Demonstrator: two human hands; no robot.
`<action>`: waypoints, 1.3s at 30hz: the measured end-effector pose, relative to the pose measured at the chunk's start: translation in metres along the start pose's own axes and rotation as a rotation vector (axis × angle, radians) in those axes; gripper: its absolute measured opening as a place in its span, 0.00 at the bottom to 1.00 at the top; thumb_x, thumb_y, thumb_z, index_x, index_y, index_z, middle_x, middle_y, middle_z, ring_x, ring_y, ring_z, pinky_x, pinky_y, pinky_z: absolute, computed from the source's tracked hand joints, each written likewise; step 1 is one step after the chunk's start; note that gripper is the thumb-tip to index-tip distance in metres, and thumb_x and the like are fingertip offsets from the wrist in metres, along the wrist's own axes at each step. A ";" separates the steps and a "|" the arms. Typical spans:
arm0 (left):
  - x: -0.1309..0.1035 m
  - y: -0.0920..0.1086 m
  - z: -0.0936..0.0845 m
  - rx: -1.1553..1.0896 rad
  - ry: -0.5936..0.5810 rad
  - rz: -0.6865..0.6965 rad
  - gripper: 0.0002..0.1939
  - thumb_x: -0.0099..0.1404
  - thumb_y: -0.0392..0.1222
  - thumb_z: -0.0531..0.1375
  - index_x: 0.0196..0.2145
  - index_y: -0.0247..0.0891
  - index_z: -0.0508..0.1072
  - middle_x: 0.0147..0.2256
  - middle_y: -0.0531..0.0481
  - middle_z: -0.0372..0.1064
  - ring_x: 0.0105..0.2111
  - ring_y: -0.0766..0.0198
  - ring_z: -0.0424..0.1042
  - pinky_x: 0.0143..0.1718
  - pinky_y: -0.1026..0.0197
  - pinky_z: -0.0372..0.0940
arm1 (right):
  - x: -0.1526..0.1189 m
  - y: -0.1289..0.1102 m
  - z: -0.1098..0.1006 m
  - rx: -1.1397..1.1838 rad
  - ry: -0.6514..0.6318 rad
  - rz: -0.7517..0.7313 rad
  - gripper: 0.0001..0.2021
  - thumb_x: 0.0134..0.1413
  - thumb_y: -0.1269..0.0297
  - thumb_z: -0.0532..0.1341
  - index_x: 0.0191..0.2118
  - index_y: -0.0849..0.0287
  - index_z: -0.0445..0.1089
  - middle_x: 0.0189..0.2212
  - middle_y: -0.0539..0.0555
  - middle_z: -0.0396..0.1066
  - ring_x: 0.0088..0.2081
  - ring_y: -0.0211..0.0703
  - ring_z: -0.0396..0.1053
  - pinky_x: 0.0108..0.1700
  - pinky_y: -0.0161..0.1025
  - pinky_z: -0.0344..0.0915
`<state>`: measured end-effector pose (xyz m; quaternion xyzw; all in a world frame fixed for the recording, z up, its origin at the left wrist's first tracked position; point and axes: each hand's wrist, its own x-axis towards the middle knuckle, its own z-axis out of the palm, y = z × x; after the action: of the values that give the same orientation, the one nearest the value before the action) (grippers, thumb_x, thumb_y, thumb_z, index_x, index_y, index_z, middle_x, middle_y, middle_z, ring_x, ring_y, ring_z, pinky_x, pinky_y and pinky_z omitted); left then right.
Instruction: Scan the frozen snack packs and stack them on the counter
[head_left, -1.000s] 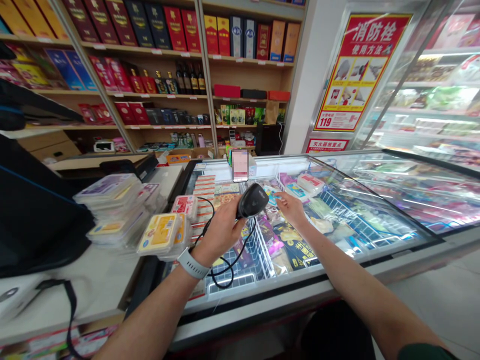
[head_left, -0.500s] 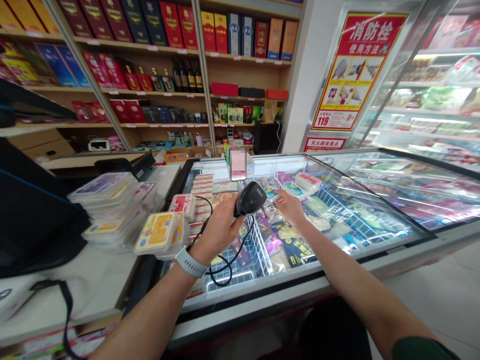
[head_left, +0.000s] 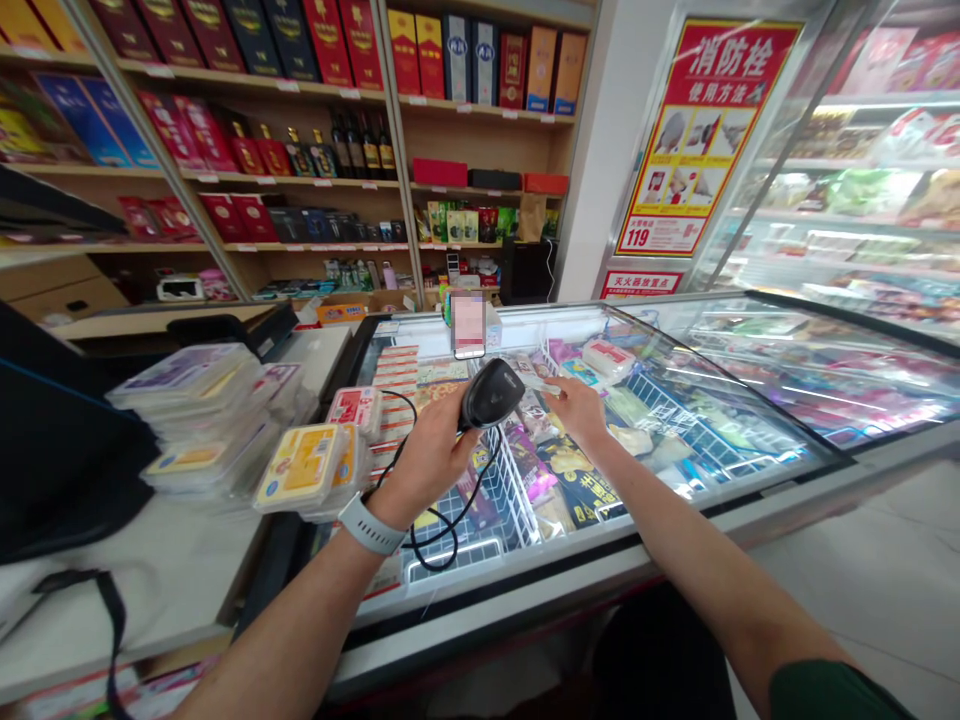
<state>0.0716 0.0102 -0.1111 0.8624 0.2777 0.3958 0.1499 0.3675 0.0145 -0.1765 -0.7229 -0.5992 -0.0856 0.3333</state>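
Note:
My left hand [head_left: 431, 450], with a pale watch band at the wrist, is wrapped round a black barcode scanner [head_left: 491, 393]. Its black cable [head_left: 455, 540] loops down over the freezer. To the right of the scanner's head, my right hand [head_left: 577, 412] has thumb and finger pinched on a thin whitish piece [head_left: 537, 383], too small to identify. Both hands are above the chest freezer [head_left: 465, 610], where bagged frozen foods and wire baskets [head_left: 517, 490] show below. A phone [head_left: 469, 325] with a blurred screen stands upright behind the scanner.
Plastic tubs with yellow lids [head_left: 300, 467] sit on the freezer's left end. More stacked tubs [head_left: 191, 400] stand on the counter [head_left: 180, 570] at left. Shelves of boxes and bottles [head_left: 360, 150] line the back wall. A red fire-hydrant sign [head_left: 709, 130] hangs on the pillar.
A whitish piece now shows between my right fingers and the scanner. My left hand keeps its hold on the scanner. The whole view has shifted slightly.

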 end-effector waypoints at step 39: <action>0.000 -0.006 0.003 0.054 -0.032 0.010 0.27 0.66 0.35 0.57 0.62 0.35 0.61 0.57 0.36 0.69 0.58 0.47 0.69 0.60 0.41 0.63 | 0.014 -0.002 -0.006 1.000 0.258 0.252 0.20 0.47 0.48 0.67 0.39 0.56 0.64 0.30 0.49 0.73 0.33 0.46 0.78 0.41 0.48 0.77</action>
<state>0.0718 0.0152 -0.1164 0.8737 0.2816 0.3751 0.1292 0.3716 0.0225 -0.1635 -0.5256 -0.4297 0.1630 0.7160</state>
